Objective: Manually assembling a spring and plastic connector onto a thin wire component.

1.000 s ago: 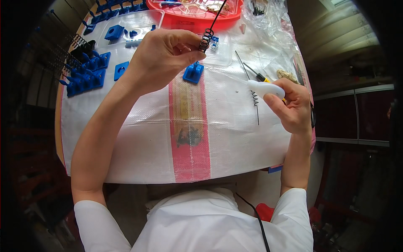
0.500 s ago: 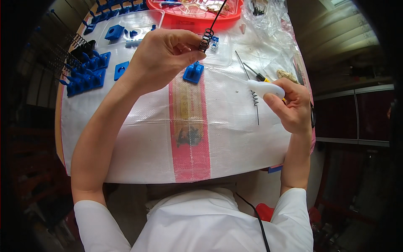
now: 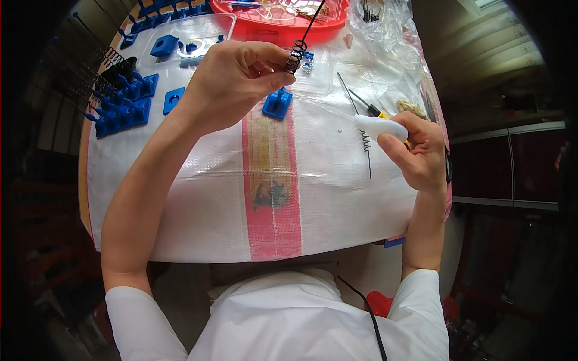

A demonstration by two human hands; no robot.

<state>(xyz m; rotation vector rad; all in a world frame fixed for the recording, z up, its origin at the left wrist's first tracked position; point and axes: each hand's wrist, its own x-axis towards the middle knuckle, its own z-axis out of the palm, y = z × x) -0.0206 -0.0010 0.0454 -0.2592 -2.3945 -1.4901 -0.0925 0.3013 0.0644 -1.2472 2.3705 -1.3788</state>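
Observation:
My left hand (image 3: 241, 81) is raised over the far middle of the table, thumb and fingers pinched on a black coil spring (image 3: 295, 57) with a long straight wire end pointing up. Just below it stands a small blue base (image 3: 277, 104) with an upright part; whether the spring touches it is hidden by my fingers. My right hand (image 3: 418, 147) is closed round a smooth white bottle-like object (image 3: 380, 127), its narrow end pointing left. Beside that lie a second spring (image 3: 365, 141) with straight ends and a screwdriver (image 3: 374, 111) with a yellow and black handle.
Blue bases with springs (image 3: 126, 108) stand in rows at the left, near a flat blue piece (image 3: 174, 101). Behind are a clear tray (image 3: 208, 30) of blue parts and a red basin (image 3: 271, 30). Crumpled plastic bags (image 3: 385, 45) lie far right. White woven sheeting (image 3: 198, 210) covers the table.

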